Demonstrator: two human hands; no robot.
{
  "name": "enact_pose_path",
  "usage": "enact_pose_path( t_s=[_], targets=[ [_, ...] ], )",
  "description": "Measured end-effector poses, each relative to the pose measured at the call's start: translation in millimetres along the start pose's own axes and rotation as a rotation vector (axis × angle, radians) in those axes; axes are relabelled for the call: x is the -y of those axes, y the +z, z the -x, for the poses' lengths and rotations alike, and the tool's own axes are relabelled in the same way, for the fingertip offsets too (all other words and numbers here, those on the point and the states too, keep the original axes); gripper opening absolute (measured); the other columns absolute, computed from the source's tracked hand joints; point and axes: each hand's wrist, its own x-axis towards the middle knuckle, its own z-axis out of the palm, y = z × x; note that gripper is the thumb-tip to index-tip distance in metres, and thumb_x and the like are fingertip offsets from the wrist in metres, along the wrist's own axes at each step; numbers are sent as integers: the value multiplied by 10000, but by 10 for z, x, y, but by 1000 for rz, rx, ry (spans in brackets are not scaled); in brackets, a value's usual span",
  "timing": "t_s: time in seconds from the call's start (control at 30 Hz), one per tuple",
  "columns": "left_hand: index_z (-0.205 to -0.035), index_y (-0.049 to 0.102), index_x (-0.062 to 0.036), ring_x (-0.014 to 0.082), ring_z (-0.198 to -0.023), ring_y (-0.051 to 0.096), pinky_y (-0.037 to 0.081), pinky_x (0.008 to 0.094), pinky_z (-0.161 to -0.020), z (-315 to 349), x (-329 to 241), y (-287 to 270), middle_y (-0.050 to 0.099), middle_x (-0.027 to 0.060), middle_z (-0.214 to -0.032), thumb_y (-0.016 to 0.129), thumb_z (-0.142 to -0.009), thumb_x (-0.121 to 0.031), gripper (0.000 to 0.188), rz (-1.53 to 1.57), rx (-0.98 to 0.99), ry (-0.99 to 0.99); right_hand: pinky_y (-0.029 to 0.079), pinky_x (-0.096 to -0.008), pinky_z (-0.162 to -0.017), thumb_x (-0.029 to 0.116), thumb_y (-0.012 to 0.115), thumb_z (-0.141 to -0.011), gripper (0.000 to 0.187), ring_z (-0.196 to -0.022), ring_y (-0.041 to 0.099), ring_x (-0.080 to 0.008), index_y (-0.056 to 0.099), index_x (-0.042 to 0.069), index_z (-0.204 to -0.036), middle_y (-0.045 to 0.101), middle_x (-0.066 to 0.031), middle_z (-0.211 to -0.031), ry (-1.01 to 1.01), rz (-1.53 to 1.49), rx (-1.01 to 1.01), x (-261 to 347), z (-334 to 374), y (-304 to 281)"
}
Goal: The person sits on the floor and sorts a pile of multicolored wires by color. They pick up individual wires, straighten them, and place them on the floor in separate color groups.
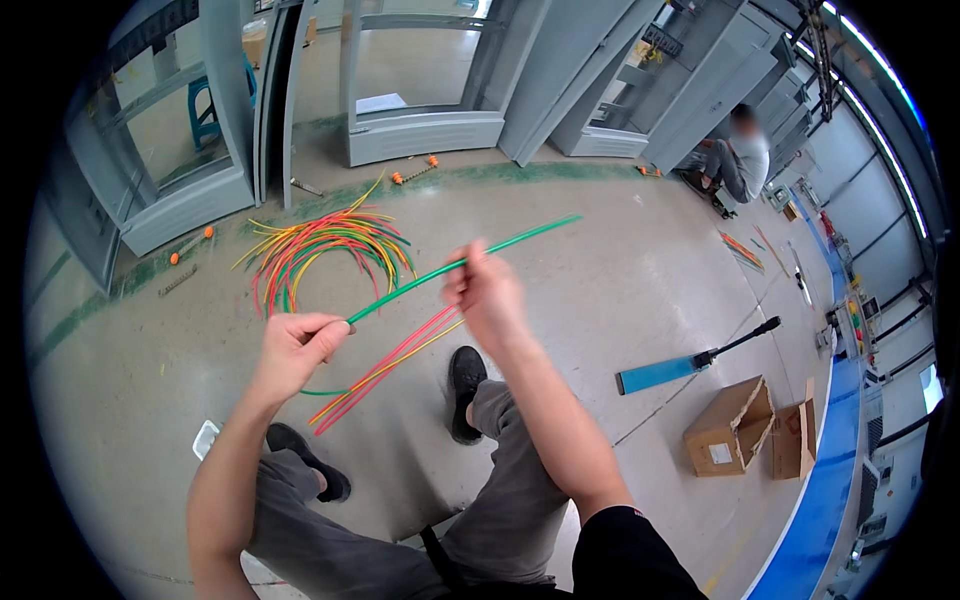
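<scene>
The left hand (298, 345) pinches the green wire (455, 265) between thumb and fingers, and the right hand (485, 292) is closed around the same wire further along, so it runs taut between them and sticks out up toward the right. Red and yellow wires (385, 368) hang from under the right hand, slanting down over the concrete floor (620, 290). Beyond lies a loose coil of coloured wires (325, 245), with grey cabinet frames (420, 120) behind and a cardboard box (730, 428) off right

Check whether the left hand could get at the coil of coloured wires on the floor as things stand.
Probably not without leaning forward: the left hand grips the green wire, and the wire coil lies on open floor beyond the feet. Nothing blocks the way.
</scene>
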Motion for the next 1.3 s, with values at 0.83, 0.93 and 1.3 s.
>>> enact_pose_path(
  t_s=[0.83, 0.93, 1.3],
  targets=[
    [-926, 684, 21, 62, -594, 481, 410, 261, -541, 12, 189, -27, 610, 7, -669, 646, -864, -153, 189, -95, 67, 28, 345, -258, -524, 335, 475, -972, 373, -567, 424, -113, 559, -7, -849, 497, -27, -668, -9, 263, 97, 134, 131, -14],
    [-916, 681, 25, 58, -585, 473, 403, 262, -534, 59, 49, -231, 601, -9, -663, 644, -864, -142, 178, -139, 112, 2, 370, -254, -529, 304, 497, -963, 332, -566, 448, -116, 577, -2, -859, 520, -35, -672, -51, 91, 44, 220, 42, -250],
    [-863, 671, 28, 114, -538, 492, 418, 302, -532, -123, 311, -125, 566, 112, -592, 640, -841, -138, 170, -432, -96, 76, 366, -231, -530, 298, 509, -966, 370, -605, 467, -87, 603, -40, -850, 558, -50, -714, -358, 558, -172, 14, 87, -38]
  ],
)
